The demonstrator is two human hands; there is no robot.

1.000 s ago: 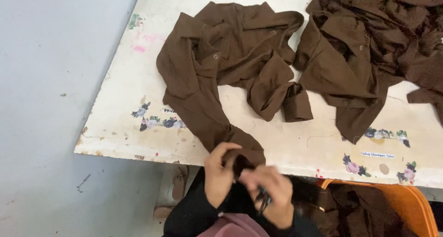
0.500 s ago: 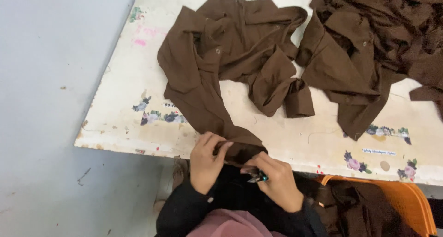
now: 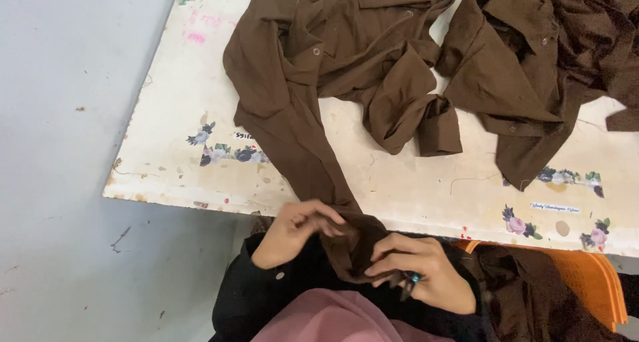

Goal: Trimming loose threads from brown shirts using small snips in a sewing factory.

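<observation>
A brown shirt [image 3: 319,55] lies spread on the white table [image 3: 166,149], one long sleeve running off the near edge into my lap. My left hand [image 3: 293,229] pinches the end of that sleeve [image 3: 353,245] just below the table edge. My right hand [image 3: 423,275] grips the same sleeve end from the right and also holds a small dark tool with a blue-green part [image 3: 409,285] between its fingers. I wear black sleeves and a pink cloth over my lap.
A heap of more brown shirts [image 3: 532,62] covers the table's right part. An orange crate [image 3: 586,282] with brown cloth in it stands at the lower right. Flower stickers dot the table's near edge. Grey floor [image 3: 66,182] lies to the left.
The view has shifted down and closer to the table. Both hands have stayed on the sleeve end, the left one turning its fingers over the cloth.
</observation>
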